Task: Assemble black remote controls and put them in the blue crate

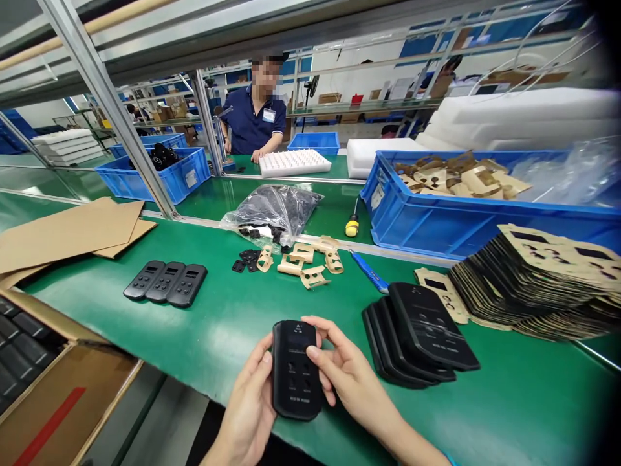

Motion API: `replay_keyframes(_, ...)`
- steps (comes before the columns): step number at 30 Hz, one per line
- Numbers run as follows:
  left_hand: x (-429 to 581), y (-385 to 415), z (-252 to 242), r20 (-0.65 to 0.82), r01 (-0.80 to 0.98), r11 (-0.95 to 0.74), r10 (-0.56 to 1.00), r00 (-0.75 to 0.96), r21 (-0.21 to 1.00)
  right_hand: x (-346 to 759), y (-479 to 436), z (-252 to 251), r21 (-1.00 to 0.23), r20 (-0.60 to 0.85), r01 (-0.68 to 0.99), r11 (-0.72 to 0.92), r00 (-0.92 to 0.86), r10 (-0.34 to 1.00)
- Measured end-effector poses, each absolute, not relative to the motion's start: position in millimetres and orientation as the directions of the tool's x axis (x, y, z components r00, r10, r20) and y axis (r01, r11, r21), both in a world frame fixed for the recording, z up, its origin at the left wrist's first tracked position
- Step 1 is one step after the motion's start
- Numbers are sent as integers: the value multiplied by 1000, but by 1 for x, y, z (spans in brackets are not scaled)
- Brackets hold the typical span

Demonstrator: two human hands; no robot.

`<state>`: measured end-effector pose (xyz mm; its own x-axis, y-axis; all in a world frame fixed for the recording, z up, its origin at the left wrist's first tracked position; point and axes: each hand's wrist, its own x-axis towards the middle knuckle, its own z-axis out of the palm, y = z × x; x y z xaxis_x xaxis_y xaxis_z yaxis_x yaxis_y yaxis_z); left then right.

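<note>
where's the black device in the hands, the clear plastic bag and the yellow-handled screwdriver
Black device [297,371], head view: middle of its front face
Clear plastic bag [275,208], head view: its middle
Yellow-handled screwdriver [352,226], head view: its handle

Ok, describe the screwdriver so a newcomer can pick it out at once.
Find the large blue bin holding tan pieces, on the right of the green workbench. Just left of its left end, beyond the metal rail, lies the screwdriver. Its yellow-and-black handle sets it apart from the slim blue tool nearer the camera.
</note>
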<state>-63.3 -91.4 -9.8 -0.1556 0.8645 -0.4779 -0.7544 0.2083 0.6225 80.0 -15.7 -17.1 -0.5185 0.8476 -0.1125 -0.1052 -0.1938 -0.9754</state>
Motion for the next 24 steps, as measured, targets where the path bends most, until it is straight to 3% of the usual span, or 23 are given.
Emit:
replay_keyframes(14,-55,-92,-10,-482,-727,216,858,-177,651,77,-21,-14,-990,-114,-17,-139,-484,868)
replay_keyframes(21,-54,-94,-13,-331,-562,154,915,-228,813,77,-23,-16,-990,-134,22,-139,-456,880)
replay_keyframes(24,-55,-95,-15,-321,-544,161,923,-213,824,79,-22,-16,-996,-80,78,-50,-462,883)
